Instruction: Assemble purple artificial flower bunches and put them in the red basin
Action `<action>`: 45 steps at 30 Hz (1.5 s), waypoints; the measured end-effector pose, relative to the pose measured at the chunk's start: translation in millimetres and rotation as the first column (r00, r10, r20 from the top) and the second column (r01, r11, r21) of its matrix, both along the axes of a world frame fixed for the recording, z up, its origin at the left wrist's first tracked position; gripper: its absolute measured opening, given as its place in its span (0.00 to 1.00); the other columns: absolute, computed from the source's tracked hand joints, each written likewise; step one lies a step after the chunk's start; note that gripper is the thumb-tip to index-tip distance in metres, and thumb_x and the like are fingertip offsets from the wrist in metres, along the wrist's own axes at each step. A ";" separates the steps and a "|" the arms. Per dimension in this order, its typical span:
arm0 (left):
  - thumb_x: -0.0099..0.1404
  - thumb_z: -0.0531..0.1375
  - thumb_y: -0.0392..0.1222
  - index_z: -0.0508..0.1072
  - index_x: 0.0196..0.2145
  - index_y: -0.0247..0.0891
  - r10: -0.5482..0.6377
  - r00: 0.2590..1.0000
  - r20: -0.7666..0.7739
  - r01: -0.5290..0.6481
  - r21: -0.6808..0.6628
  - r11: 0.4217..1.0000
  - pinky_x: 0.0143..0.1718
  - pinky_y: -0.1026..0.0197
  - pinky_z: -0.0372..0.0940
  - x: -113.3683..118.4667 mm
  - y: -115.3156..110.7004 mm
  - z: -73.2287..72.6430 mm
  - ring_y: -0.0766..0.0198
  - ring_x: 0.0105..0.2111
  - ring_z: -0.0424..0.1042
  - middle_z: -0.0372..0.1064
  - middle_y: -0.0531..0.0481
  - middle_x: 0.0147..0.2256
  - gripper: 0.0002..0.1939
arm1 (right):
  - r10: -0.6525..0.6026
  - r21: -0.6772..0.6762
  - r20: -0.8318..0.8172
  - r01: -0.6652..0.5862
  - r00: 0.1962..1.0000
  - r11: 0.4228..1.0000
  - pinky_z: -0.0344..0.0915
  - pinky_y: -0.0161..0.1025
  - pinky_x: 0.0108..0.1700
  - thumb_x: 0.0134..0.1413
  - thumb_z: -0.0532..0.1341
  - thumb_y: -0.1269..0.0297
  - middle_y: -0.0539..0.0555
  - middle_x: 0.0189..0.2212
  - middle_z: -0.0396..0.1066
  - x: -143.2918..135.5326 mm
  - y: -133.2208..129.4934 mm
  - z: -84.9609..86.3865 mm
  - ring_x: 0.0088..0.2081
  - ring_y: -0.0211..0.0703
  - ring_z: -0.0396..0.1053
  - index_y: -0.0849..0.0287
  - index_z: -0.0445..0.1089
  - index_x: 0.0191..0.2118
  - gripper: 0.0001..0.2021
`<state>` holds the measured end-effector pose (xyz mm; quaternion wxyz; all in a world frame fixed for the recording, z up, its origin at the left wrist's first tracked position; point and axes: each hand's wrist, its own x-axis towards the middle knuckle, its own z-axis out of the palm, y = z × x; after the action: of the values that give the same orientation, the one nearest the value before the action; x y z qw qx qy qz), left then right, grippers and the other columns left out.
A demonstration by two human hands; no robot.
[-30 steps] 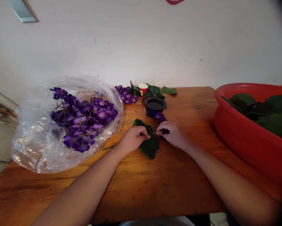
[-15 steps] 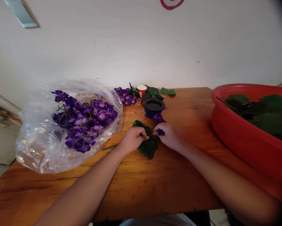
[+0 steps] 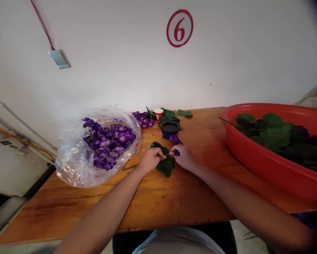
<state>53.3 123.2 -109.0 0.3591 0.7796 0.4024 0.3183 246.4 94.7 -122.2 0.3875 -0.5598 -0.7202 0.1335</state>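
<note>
Hands [image 3: 169,158] farther off, flower [image 3: 176,152] between fingers [image 3: 172,154]

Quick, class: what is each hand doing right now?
Left hand: fingers pinched shut on the green leaf.
Right hand: fingers pinched shut on a purple flower.

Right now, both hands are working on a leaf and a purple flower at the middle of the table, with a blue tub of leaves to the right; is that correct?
Nearly. The head view shows the tub is red, not blue. The rest holds: left hand and right hand hold the leaf and flower mid-table.
</note>
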 end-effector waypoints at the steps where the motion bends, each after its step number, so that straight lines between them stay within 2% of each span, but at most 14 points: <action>1: 0.55 0.62 0.39 0.68 0.20 0.35 0.000 1.000 -0.003 0.000 0.006 1.000 0.26 0.66 0.53 0.1 -0.3 0.1 0.68 0.24 0.61 0.63 0.56 0.21 0.10 | -0.007 0.004 0.007 0.007 1.000 1.000 0.61 0.37 0.36 0.50 0.60 0.72 0.54 0.29 0.74 -1.2 -0.3 -0.5 0.33 0.43 0.70 0.58 0.71 0.28 0.04; 11: 0.56 0.61 0.40 0.66 0.20 0.35 0.013 1.000 -0.025 -0.013 0.027 1.000 0.25 0.67 0.51 -0.2 -1.5 -0.1 0.70 0.23 0.58 0.60 0.57 0.20 0.11 | -0.109 -0.006 0.029 0.109 0.994 0.994 0.58 0.38 0.32 0.51 0.59 0.70 0.56 0.28 0.74 -15.8 -6.6 -3.1 0.32 0.45 0.70 0.59 0.70 0.27 0.05; 18: 0.56 0.62 0.41 0.65 0.20 0.35 -0.027 1.000 -0.014 0.028 0.059 0.998 0.26 0.66 0.51 -1.9 1.3 -2.1 0.69 0.24 0.57 0.59 0.57 0.21 0.13 | -0.052 -0.027 0.014 0.053 0.999 0.998 0.60 0.38 0.35 0.49 0.59 0.72 0.55 0.30 0.75 -11.3 -0.8 -4.2 0.34 0.44 0.70 0.58 0.71 0.28 0.05; 23: 0.56 0.62 0.42 0.64 0.19 0.35 -0.074 0.997 -0.007 0.074 0.052 0.996 0.27 0.66 0.52 -3.9 -0.4 2.8 0.69 0.25 0.58 0.59 0.57 0.21 0.13 | 0.034 -0.043 0.008 -0.034 0.999 0.999 0.61 0.37 0.35 0.51 0.59 0.71 0.53 0.29 0.73 -4.5 -0.3 6.3 0.33 0.42 0.70 0.58 0.70 0.29 0.04; 27: 0.56 0.63 0.46 0.66 0.21 0.34 -0.078 0.992 0.096 0.082 -0.039 0.996 0.26 0.66 0.52 -6.9 -2.3 8.4 0.70 0.24 0.59 0.61 0.56 0.22 0.14 | 0.090 -0.048 0.005 -0.089 0.996 0.995 0.62 0.38 0.38 0.51 0.61 0.68 0.52 0.32 0.73 1.3 -3.4 23.1 0.35 0.42 0.70 0.58 0.71 0.32 0.02; 30: 0.54 0.65 0.48 0.68 0.23 0.34 -0.017 0.986 0.167 0.043 -0.155 0.987 0.24 0.67 0.53 -8.4 -2.9 14.8 0.70 0.22 0.60 0.63 0.55 0.21 0.15 | 0.127 -0.045 -0.103 -0.132 0.986 0.990 0.64 0.41 0.44 0.54 0.62 0.62 0.53 0.41 0.72 9.7 -3.8 30.3 0.42 0.44 0.70 0.56 0.69 0.46 0.13; 32: 0.51 0.67 0.48 0.69 0.24 0.34 0.039 0.972 0.230 0.026 -0.273 0.962 0.24 0.66 0.54 -9.1 -3.5 20.9 0.70 0.21 0.62 0.66 0.54 0.21 0.16 | 0.150 -0.040 -0.236 -0.164 0.960 0.986 0.65 0.42 0.47 0.57 0.60 0.55 0.55 0.46 0.71 17.8 -0.7 29.8 0.45 0.44 0.70 0.54 0.62 0.56 0.22; 35: 0.48 0.69 0.47 0.71 0.25 0.33 0.120 0.931 0.345 0.040 -0.423 0.905 0.25 0.66 0.58 -10.5 -5.3 32.2 0.69 0.21 0.65 0.70 0.52 0.22 0.15 | 0.177 -0.088 -0.439 -0.238 0.881 0.967 0.67 0.42 0.45 0.59 0.56 0.47 0.56 0.46 0.71 30.1 7.2 26.1 0.44 0.44 0.71 0.54 0.52 0.62 0.30; 37: 0.47 0.70 0.45 0.72 0.25 0.33 0.172 0.902 0.397 0.048 -0.486 0.873 0.26 0.66 0.60 -12.2 -6.6 38.9 0.68 0.23 0.68 0.72 0.51 0.24 0.14 | 0.199 -0.129 -0.543 -0.315 0.816 0.940 0.68 0.42 0.43 0.56 0.58 0.43 0.56 0.44 0.73 35.2 10.8 26.0 0.42 0.45 0.72 0.55 0.54 0.62 0.33; 40: 0.44 0.70 0.41 0.73 0.25 0.34 0.233 0.868 0.439 0.067 -0.568 0.820 0.28 0.66 0.63 -15.2 -7.4 43.8 0.66 0.26 0.71 0.74 0.50 0.27 0.12 | 0.247 -0.171 -0.618 -0.434 0.747 0.884 0.67 0.42 0.45 0.47 0.66 0.45 0.57 0.45 0.74 36.0 9.7 31.8 0.44 0.47 0.72 0.56 0.66 0.53 0.30; 43: 0.44 0.67 0.39 0.74 0.25 0.35 0.277 0.862 0.424 0.053 -0.620 0.783 0.26 0.65 0.63 -17.7 -6.1 42.5 0.64 0.26 0.71 0.73 0.50 0.27 0.09 | 0.217 -0.269 -0.588 -0.442 0.779 0.856 0.67 0.41 0.42 0.43 0.69 0.49 0.55 0.39 0.76 32.3 4.5 38.0 0.39 0.46 0.73 0.58 0.73 0.42 0.22; 45: 0.44 0.66 0.38 0.75 0.25 0.35 0.293 0.869 0.399 0.035 -0.640 0.768 0.24 0.65 0.62 -18.8 -5.0 40.9 0.65 0.24 0.69 0.72 0.50 0.26 0.08 | 0.176 -0.306 -0.557 -0.398 0.812 0.865 0.66 0.39 0.37 0.43 0.69 0.50 0.53 0.33 0.76 29.8 2.4 38.7 0.34 0.44 0.72 0.59 0.74 0.39 0.20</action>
<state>34.4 118.2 -68.1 0.6620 0.4808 0.4383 0.3720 276.1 97.2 -83.5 0.4132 -0.4540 -0.6247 0.4827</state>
